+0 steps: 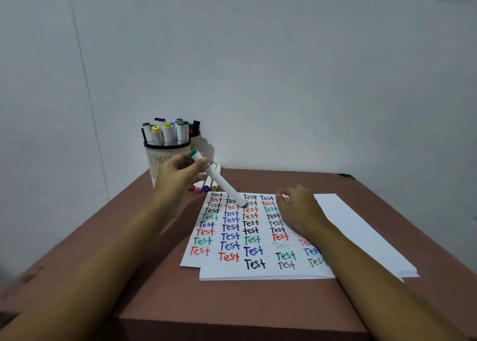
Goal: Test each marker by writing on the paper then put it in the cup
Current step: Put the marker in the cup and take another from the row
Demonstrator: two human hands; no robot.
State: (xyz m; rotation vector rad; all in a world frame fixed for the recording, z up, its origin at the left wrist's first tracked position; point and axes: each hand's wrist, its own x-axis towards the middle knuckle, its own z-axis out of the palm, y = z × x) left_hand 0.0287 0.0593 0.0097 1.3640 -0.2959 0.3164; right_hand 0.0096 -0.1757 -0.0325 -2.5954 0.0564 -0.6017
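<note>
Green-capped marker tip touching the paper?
Cannot tell. In the head view the green-capped marker in the left hand ends over the paper; blur hides any contact or gap.

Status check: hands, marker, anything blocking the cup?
Left hand grips a white marker, tip down over the paper. Right hand rests on the paper, grip unclear. Cup behind left hand, full of markers.

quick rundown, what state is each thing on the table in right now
left hand: grips the marker
marker: tilted, green end up, tip down at the paper
right hand: rests on the paper, curled; unclear if it holds anything
paper: flat, mostly covered in written "Test"
cup: upright, full of markers
loose markers: lying behind the paper
blank sheet: flat, unmarked
</note>
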